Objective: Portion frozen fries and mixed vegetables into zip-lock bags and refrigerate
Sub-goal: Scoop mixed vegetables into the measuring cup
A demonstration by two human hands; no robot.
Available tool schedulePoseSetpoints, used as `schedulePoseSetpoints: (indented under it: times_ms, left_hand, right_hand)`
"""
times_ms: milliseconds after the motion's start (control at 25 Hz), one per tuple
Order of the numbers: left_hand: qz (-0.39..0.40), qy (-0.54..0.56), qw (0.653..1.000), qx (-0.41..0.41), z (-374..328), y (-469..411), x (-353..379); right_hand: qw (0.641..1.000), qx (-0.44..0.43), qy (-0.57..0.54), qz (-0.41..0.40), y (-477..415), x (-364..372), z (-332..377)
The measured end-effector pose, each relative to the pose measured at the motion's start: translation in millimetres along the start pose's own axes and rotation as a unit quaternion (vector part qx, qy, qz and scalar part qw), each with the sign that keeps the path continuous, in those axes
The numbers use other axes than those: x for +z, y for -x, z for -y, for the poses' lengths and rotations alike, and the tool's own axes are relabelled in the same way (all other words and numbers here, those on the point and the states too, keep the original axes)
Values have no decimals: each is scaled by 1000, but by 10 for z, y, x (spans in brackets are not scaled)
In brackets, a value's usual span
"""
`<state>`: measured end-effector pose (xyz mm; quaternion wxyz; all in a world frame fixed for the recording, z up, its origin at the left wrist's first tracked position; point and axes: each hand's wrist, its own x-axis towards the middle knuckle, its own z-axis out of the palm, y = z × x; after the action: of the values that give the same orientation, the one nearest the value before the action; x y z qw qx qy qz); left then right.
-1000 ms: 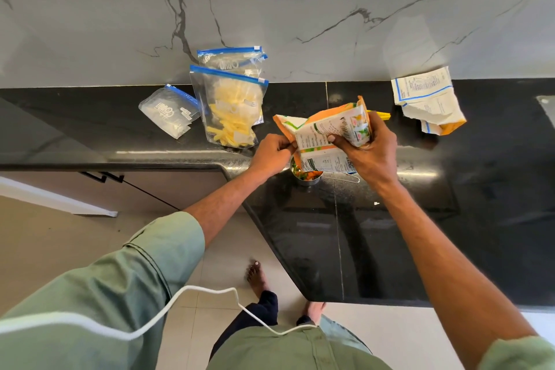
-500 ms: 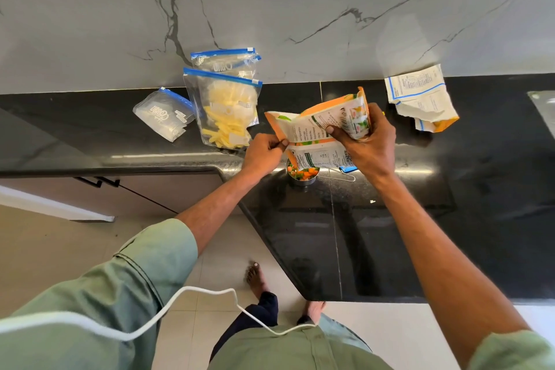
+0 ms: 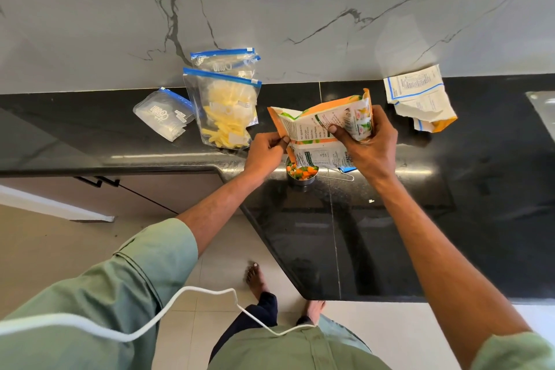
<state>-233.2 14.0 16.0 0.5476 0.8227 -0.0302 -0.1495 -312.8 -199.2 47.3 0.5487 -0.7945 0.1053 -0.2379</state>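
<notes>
At the centre of the frame both hands hold an orange-and-white vegetable packet (image 3: pixel 322 129) above the black bench (image 3: pixel 450 219). The left hand (image 3: pixel 265 153) pinches the packet's left edge between thumb and curled fingers. The right hand (image 3: pixel 371 144) grips the packet's right side, fingers wrapped round the back and the thumb pressed across the printed front. The packet tilts down towards the lower centre, its lower end just over a small steel measuring cup (image 3: pixel 300 183) that stands on the bench near its front edge. The cup is filled with mixed vegetables (image 3: pixel 301 172), orange and green pieces showing.

Left of the hands a zip-lock bag of fries (image 3: pixel 225 111) stands with its blue strip at the top. Behind it, against the marble wall (image 3: pixel 90 24), is a second zip-lock bag (image 3: pixel 223 61) whose contents cannot be made out. Further left a flattened zip-lock bag (image 3: pixel 163 114) lies on the bench. At the upper right a crumpled white-and-orange packet (image 3: pixel 420 99) lies well apart from the hands.
</notes>
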Motion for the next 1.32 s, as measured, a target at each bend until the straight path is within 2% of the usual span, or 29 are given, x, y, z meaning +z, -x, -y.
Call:
schedulePoseSetpoints:
  times_ms: [80,120,240,320,520,680,960,1080,1160,1240,1320]
  left_hand:
    - [-1,100,994,-41,-32,12,60]
    - [-3,131,990,-56,-39,4,84]
    - [7,129,990,-54,-36,-4,136]
    - [20,116,992,-52,-42,20,153]
    - [20,95,994,-39,33,22,167]
    - [15,-33,999,30,102,35,142]
    - [-30,-8,999,25,189,-61,88]
    - [-39,25,999,-4,153,-112,78]
    - [-22,2,1000,9,111,-93,97]
    - [-13,-59,997,38,77,-75,94]
    - [-18,-65,997,32,116,-87,52]
  right_hand:
    - [998,59,-1,24,-51,-60,11]
    - [993,99,-4,64,-87,-116,1]
    - [950,167,14,262,-146,-320,-76]
    - [934,175,34,309,-160,-403,-130]
    - [949,183,55,250,-129,-355,-234]
    - [962,159,62,212,-91,-304,-227]
    - [993,24,74,85,175,-157,-167]
    - [992,-20,120,24,237,-99,-112]
    - [989,-18,143,-31,274,-37,-46]
    - [984,-31,175,-20,282,3,-13]
    - [982,-42,184,13,289,4,-3]
